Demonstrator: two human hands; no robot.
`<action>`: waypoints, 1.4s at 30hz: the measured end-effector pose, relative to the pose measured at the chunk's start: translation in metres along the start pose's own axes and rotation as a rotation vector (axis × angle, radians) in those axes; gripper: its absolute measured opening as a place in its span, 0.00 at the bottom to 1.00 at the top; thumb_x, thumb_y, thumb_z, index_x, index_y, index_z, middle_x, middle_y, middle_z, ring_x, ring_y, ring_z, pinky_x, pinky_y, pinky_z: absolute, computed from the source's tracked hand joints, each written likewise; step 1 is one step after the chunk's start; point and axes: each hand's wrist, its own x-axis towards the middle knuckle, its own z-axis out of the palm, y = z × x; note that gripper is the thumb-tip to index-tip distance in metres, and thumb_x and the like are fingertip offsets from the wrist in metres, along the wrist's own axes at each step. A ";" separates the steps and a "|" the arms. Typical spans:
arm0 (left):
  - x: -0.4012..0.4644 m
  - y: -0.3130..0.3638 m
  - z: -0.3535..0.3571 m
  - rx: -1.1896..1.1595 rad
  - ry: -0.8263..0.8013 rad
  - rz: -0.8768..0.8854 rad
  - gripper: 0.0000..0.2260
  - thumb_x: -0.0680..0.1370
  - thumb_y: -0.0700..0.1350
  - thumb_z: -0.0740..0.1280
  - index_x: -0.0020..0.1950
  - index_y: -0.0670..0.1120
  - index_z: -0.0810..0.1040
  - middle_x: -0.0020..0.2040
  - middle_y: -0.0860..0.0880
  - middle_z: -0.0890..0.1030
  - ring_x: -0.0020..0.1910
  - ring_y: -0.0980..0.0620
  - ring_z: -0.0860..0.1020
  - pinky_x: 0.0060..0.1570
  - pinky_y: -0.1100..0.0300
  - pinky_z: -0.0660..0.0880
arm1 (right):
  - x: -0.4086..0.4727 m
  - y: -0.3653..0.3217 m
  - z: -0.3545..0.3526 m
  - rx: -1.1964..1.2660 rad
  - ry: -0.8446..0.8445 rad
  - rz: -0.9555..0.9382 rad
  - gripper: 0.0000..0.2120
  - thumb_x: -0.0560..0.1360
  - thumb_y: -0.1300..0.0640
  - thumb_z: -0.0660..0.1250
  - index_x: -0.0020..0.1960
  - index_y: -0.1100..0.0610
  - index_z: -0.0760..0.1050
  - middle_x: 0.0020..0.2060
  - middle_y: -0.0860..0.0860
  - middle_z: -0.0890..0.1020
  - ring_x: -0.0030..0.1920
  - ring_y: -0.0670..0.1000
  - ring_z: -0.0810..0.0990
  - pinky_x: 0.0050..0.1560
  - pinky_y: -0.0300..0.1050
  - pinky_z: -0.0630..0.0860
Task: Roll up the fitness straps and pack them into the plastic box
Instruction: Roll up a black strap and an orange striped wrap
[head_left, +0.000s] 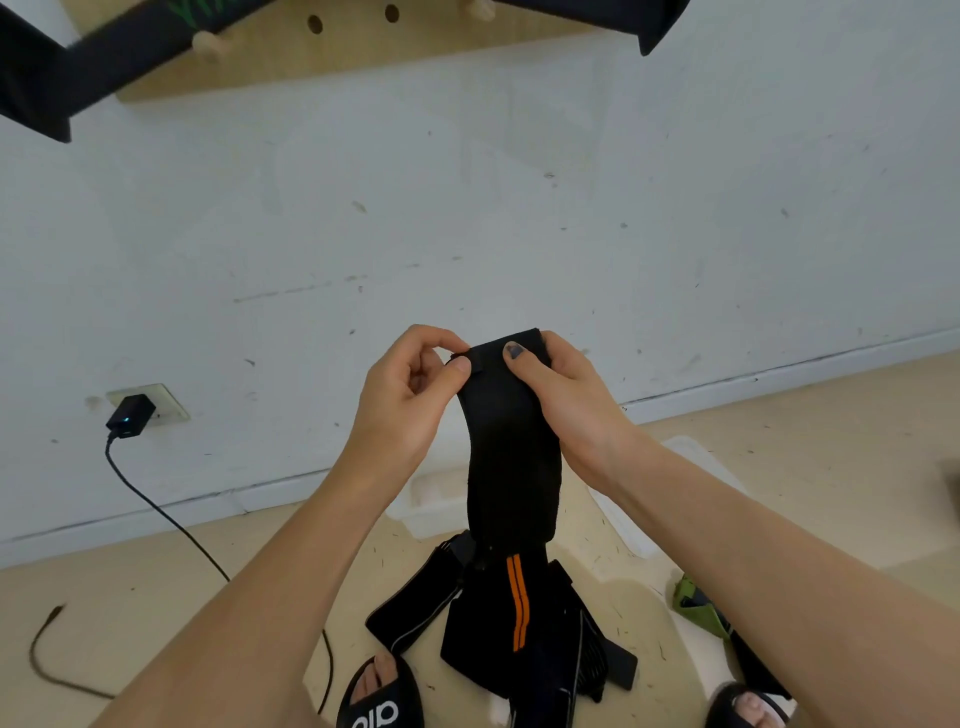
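Both hands (488, 389) pinch black strap (511, 467) top; slide sandal (379, 701) reads "alo".

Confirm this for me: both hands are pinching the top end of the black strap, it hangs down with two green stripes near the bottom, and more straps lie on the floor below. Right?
One detail is off. In the head view the two stripes are orange, not green. The rest holds: the left hand and right hand pinch the top end of the black strap, and more straps lie on the floor below.
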 end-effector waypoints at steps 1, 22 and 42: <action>0.001 -0.001 0.000 -0.015 0.007 -0.010 0.06 0.81 0.40 0.69 0.52 0.52 0.80 0.34 0.46 0.68 0.35 0.52 0.68 0.39 0.56 0.71 | 0.000 0.000 0.000 0.008 -0.008 -0.005 0.10 0.84 0.53 0.64 0.59 0.58 0.78 0.56 0.59 0.84 0.59 0.59 0.84 0.63 0.59 0.80; -0.001 -0.007 -0.004 -0.051 -0.245 -0.179 0.08 0.85 0.45 0.63 0.54 0.44 0.81 0.41 0.46 0.77 0.39 0.50 0.76 0.40 0.57 0.75 | -0.009 0.000 0.007 -0.189 -0.104 0.033 0.10 0.86 0.49 0.60 0.60 0.54 0.74 0.56 0.52 0.83 0.58 0.50 0.83 0.58 0.47 0.80; -0.007 0.004 0.011 -0.060 -0.213 -0.240 0.09 0.86 0.44 0.52 0.54 0.49 0.71 0.47 0.52 0.76 0.43 0.59 0.75 0.46 0.63 0.73 | -0.012 0.004 0.009 -0.205 -0.071 0.019 0.11 0.85 0.48 0.61 0.58 0.56 0.74 0.55 0.55 0.82 0.52 0.48 0.82 0.57 0.50 0.80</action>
